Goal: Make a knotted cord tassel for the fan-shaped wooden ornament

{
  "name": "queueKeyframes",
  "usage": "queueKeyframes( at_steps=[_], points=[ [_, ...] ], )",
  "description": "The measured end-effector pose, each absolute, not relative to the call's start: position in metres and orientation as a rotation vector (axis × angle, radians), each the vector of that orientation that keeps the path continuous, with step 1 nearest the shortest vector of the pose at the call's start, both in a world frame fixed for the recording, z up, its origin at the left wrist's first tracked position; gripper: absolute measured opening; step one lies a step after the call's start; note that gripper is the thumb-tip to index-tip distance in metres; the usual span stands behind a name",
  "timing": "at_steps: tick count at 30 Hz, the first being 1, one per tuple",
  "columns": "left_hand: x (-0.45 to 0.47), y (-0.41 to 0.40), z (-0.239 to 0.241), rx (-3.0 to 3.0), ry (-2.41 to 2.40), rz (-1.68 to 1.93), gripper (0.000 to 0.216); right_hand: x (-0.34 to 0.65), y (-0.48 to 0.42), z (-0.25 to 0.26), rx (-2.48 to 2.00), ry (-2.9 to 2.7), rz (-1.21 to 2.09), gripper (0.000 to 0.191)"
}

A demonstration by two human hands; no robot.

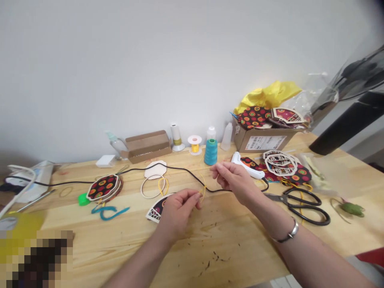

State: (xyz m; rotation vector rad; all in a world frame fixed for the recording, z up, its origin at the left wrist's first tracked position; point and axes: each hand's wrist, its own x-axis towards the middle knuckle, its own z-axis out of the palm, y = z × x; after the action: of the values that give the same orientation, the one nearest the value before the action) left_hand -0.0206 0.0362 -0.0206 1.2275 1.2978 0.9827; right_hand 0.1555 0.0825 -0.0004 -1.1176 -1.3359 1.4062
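Observation:
Over the wooden table (210, 248), my left hand (177, 210) pinches a thin yellow thread (203, 191) between thumb and fingertips. My right hand (235, 180) is raised a little to the right, fingers pinched together on the thread's upper end near the black cable (180, 170). Under my left hand lies a fan-shaped piece (156, 209) with patterned fabric and white lattice. A yellow loop and a white ring (153, 187) lie just behind it. My right wrist wears a silver bracelet (289, 234).
Black scissors (303, 202) and a white glue gun (247, 166) lie right of my hands. A teal thread cone (210, 152), small spools and bottles stand by the wall. A cardboard box (264, 138) holds patterned pieces. A stack of fabric pieces (103, 187) lies at left.

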Motion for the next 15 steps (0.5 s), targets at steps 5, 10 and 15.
queueKeyframes(
  at_steps=[5, 10, 15],
  points=[
    [-0.020, 0.038, -0.021, 0.929, 1.113, 1.067, 0.021, 0.141, 0.077, -0.014, -1.112, -1.219, 1.660, 0.037],
    [-0.017, 0.033, -0.019, 0.927, 1.081, 1.014, 0.020, 0.133, 0.069, -0.020, -1.075, -1.270, 1.675, 0.028],
    [-0.019, 0.034, -0.019, 0.792, 0.985, 0.975, 0.028, 0.134, 0.071, -0.021, -1.101, -1.286, 1.595, 0.030]
  ],
)
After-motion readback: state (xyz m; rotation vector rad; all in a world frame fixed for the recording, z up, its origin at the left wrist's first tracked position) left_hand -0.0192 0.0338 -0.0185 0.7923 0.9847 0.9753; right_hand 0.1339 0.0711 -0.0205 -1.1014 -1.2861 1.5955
